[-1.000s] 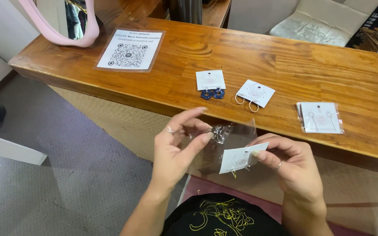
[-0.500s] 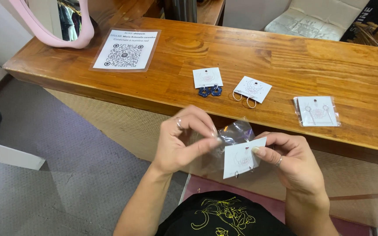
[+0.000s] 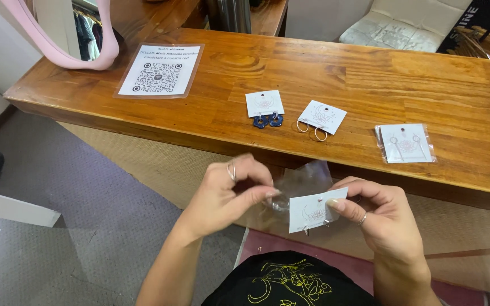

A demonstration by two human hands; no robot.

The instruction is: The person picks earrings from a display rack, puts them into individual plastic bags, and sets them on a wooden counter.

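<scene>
So the white earring card (image 3: 315,211) sat between both hands, below the front edge of the wooden counter (image 3: 370,85), held in the air over the person's lap. Small earrings hung off its lower edge; too small to tell the shape. Right hand (image 3: 384,218) was clamped on the card's right side, thumb on the face, fingers behind, ring on one finger. Left hand (image 3: 228,195) was pinched shut, thumb and fingertips together on the clear plastic sleeve (image 3: 304,178) at the card's left edge; ring on that hand too. Sleeve was crumpled, showing behind and above the card. Can't tell whether the card was partly inside it.

On the counter, well apart from the hands: a card with blue earrings (image 3: 265,106), just right of it a card with hoop earrings (image 3: 321,118), and further right a bagged earring card (image 3: 406,143). Far left lay a laminated sheet with a square code (image 3: 157,69), and behind it stood a pink-framed mirror (image 3: 58,48). Grey carpet (image 3: 58,187) under the counter, black shirt with yellow print (image 3: 290,280) at the bottom edge.
</scene>
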